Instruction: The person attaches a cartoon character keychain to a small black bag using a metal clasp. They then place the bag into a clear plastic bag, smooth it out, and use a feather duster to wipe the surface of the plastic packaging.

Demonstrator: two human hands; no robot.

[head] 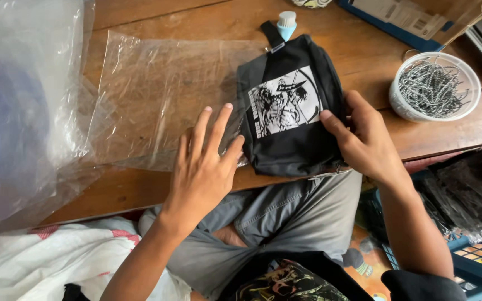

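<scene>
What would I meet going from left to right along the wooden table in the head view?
Crumpled plastic sheet → flat clear plastic bag → left hand → black printed pouch → right hand → tub of metal clips.

The scene is lit by soft, even daylight, and only faint shadows are cast on the wooden table. Glare is thrown off the clear plastic sheet and the bunched plastic at left. Slight wide-angle bending is seen at the edges.
</scene>
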